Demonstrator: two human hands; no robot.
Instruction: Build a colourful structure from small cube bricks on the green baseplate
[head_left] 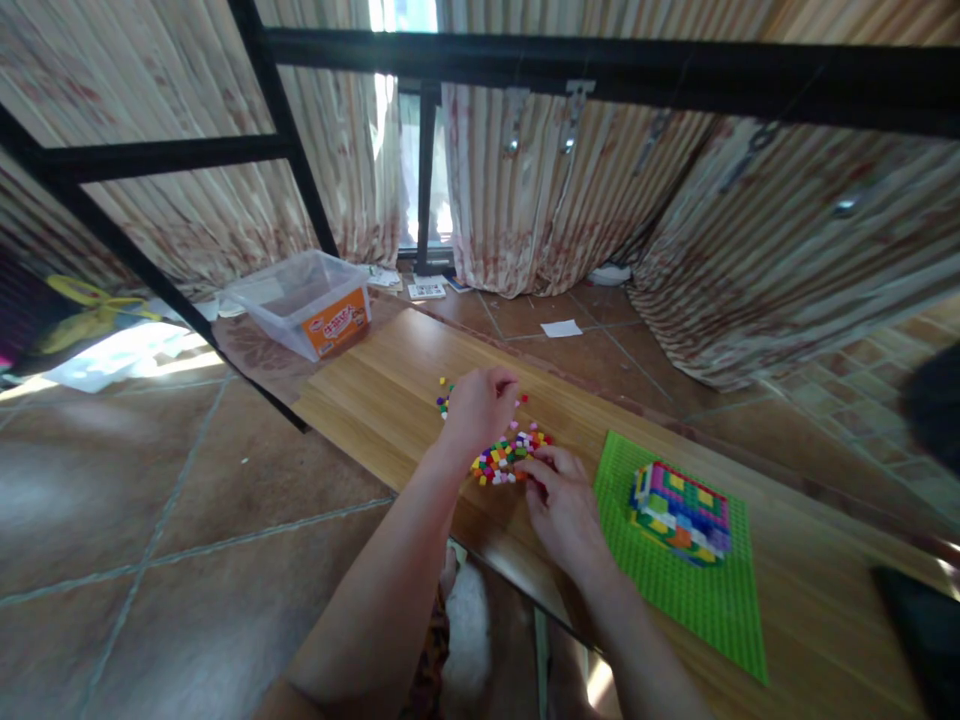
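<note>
Curtains, tub + floor bits round wooden table [375,375]

Striped curtains [510,200] w/ reddish pattern hang at back, window [410,170] btwn. Black metal frame [600,65] crosses in front. Clear plastic tub [281,305] w/ orange label [339,322] nr table's L end. Tiled floor [187,540]: white sheet [561,328], booklets [427,290] nr window. Yellow item [82,315] far L, blurred. Dark flat item [919,630] R edge.

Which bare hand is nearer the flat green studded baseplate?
The right hand, close beside the green baseplate; the left hand is farther away, near small multicoloured plastic bricks.
</note>
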